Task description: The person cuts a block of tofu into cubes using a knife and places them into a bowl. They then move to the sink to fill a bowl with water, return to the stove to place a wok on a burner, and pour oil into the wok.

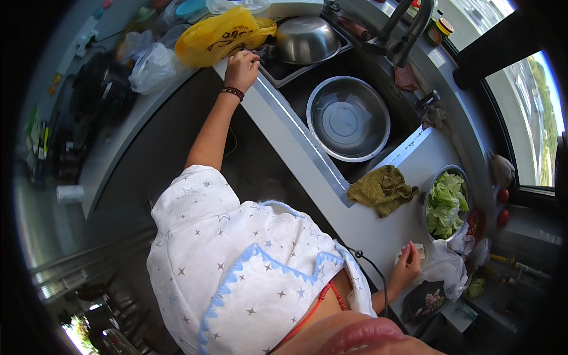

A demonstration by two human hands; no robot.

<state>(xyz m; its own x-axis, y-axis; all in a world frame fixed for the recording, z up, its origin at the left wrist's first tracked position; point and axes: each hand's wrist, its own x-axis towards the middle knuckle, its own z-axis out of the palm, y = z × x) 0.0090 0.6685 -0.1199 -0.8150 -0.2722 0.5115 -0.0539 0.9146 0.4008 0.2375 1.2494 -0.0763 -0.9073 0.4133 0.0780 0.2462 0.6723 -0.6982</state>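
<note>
My left hand [242,70], with a dark beaded bracelet at its wrist, is beside a yellow plastic bag [217,37] at the counter's edge. Its fingers are bent; whether they grip anything is unclear. My right hand [408,264] is low on the right, its fingertips close together near a clear plastic bag [446,266] and a small white thing; a hold cannot be told. In the dark sink [377,88] sits a wide metal basin [346,120]. An upturned metal bowl [308,40] is at the sink's far left. An olive cloth [382,191] lies beside the sink.
A bowl of lettuce [446,206] stands on the right counter, near a dark tray [424,301] with food. A black faucet [401,37] reaches over the sink. White plastic bags [153,66] and a black appliance [104,88] are on the left counter. Jars [440,31] stand by the window.
</note>
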